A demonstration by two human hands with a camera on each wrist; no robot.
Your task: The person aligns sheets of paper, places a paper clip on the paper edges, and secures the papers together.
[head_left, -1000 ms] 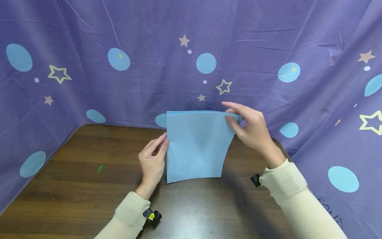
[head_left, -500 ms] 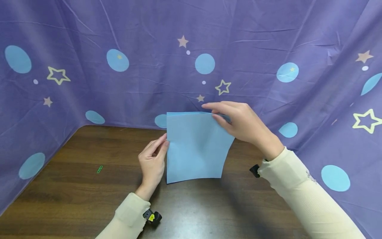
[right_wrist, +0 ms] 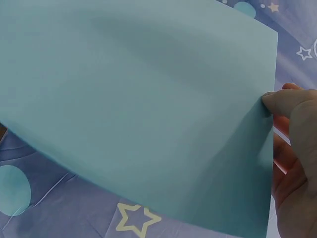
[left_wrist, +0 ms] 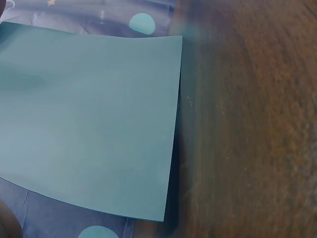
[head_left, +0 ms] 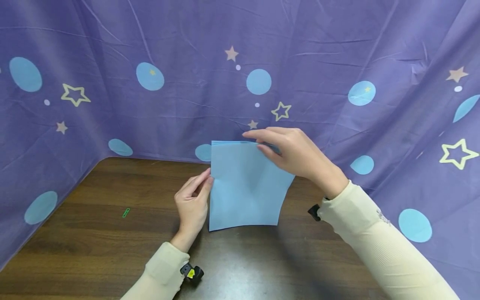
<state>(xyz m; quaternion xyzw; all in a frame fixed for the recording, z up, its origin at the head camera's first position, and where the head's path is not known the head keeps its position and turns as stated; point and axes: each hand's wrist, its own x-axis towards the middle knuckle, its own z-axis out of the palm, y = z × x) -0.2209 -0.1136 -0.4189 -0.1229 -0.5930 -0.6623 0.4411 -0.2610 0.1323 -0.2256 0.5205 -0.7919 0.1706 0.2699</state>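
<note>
Light blue paper (head_left: 247, 187) stands upright above the table in the head view, its top edge showing more than one layer. My left hand (head_left: 192, 204) pinches its left edge between thumb and fingers. At the top edge, right of the middle, my right hand (head_left: 298, 152) pinches the paper. The right wrist view shows the right thumb (right_wrist: 282, 102) on the near face of the paper, with fingers behind it. The paper's lower right side curves a little. In the left wrist view, the paper (left_wrist: 94, 119) fills much of the left, with only slivers of hand visible.
A green paper clip (head_left: 126, 213) lies on the brown wooden table (head_left: 86, 241), left of the left hand. Purple curtains (head_left: 187, 50) with stars and blue ovals enclose the table at the back and sides.
My right hand has slid leftward along the paper's top edge, away from the top right corner. My left hand keeps its pinch on the left edge, and the paper barely moves.
</note>
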